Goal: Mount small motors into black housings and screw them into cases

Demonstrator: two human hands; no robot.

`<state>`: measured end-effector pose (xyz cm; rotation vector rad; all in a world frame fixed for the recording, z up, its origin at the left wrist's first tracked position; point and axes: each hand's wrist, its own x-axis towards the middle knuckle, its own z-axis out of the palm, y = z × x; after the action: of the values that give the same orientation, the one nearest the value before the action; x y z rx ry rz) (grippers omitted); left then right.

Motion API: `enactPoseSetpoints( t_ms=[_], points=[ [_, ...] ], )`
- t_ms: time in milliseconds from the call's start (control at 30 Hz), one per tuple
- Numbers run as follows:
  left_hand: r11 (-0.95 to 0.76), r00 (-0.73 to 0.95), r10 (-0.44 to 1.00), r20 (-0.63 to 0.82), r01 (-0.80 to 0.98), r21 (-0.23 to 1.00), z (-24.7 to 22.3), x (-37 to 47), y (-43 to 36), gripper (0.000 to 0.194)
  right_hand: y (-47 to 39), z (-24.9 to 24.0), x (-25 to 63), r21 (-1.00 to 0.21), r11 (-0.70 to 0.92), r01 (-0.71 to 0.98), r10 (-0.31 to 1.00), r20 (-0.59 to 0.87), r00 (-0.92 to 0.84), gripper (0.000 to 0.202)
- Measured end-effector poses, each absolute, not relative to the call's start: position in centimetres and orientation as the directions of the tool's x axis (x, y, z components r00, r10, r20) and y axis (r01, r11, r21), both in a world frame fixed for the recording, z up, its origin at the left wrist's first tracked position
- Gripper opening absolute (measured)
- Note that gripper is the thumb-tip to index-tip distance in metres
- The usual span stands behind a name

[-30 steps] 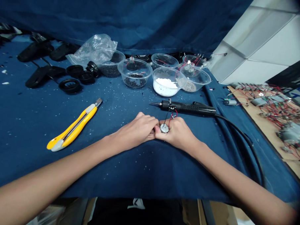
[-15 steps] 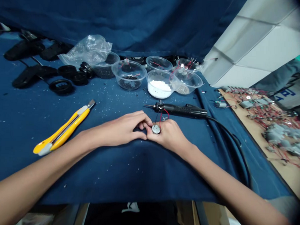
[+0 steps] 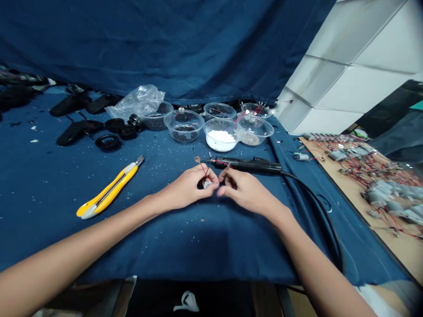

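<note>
My left hand [image 3: 189, 187] is closed around a small silver motor [image 3: 206, 183], only part of which shows between the fingers. Red and dark wires rise from the motor to a small brown piece [image 3: 197, 159] above the knuckles. Close by on the right, my right hand [image 3: 243, 188] has its thumb and fingers curled together, fingertips almost meeting those of the left. Whatever lies in the right fingers is hidden. Just behind both hands rests a black electric screwdriver [image 3: 248, 165], its bit pointing left.
A yellow utility knife [image 3: 108, 191] lies at left. Behind are clear tubs of small parts, including a tub of white material [image 3: 221, 139], a plastic bag [image 3: 138, 101] and black plastic parts [image 3: 79, 130]. Wired motors cover a board [image 3: 357, 202] at right. A cable [image 3: 318, 205] curves along the cloth.
The motor has passed from my right hand to my left, and its wires now rise over the left fingers. My right hand has drawn slightly right. The camera view has shifted.
</note>
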<state>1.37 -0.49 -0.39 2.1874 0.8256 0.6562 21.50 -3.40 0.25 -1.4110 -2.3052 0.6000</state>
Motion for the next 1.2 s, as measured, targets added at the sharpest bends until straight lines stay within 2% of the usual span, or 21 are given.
enactPoseSetpoints(
  t_ms=[100, 267, 367, 467, 533, 767, 933, 1067, 1200],
  points=[
    [-0.534, 0.692, 0.7, 0.176, 0.344, 0.773, -0.7, 2.1, -0.3, 0.013, -2.9, 0.0, 22.0, -0.661, 0.474, 0.581, 0.871, 0.256, -0.419, 0.051],
    [-0.42, 0.712, 0.669, 0.215, 0.123, 0.899, -0.8, 4.5, 0.1, 0.011, -2.9, -0.3, 20.6, -0.66, 0.566, 0.494, 0.824, 0.431, -0.368, 0.048],
    [-0.258, 0.679, 0.707, 0.2, -0.015, 0.966, -0.6, 5.9, 0.3, 0.012, -3.0, 0.1, 19.8, -0.718, 0.552, 0.424, 0.832, 0.435, -0.345, 0.04],
    [-0.117, 0.603, 0.791, 0.108, -0.024, 0.993, -0.9, 6.7, 0.4, 0.015, -2.5, 0.6, 19.4, -0.804, 0.472, 0.36, 0.872, 0.365, -0.327, 0.034],
    [-0.084, 0.552, 0.83, 0.083, -0.022, 0.996, -1.2, 7.0, 0.5, 0.02, -1.9, 1.0, 19.2, -0.846, 0.437, 0.306, 0.88, 0.333, -0.337, 0.03],
    [-0.124, 0.429, 0.897, 0.103, 0.021, 0.992, -2.5, 6.9, 0.3, 0.019, -0.6, 1.1, 17.3, -0.953, 0.302, 0.011, 0.884, 0.276, -0.378, 0.024],
    [-0.365, 0.428, 0.856, 0.29, 0.104, 0.925, -3.3, 6.6, 0.3, 0.018, -0.9, 0.3, 16.4, -0.92, 0.392, 0.006, 0.879, 0.373, -0.297, 0.023],
    [-0.299, 0.419, 0.876, 0.24, 0.081, 0.951, -3.6, 6.7, 0.2, 0.025, -0.8, -0.1, 16.2, -0.91, 0.414, 0.006, 0.876, 0.397, -0.274, 0.025],
    [-0.301, 0.399, 0.883, 0.249, 0.074, 0.951, -3.6, 6.7, 0.1, 0.024, -0.8, -0.3, 16.1, -0.908, 0.418, -0.036, 0.873, 0.412, -0.26, 0.02]
  ],
)
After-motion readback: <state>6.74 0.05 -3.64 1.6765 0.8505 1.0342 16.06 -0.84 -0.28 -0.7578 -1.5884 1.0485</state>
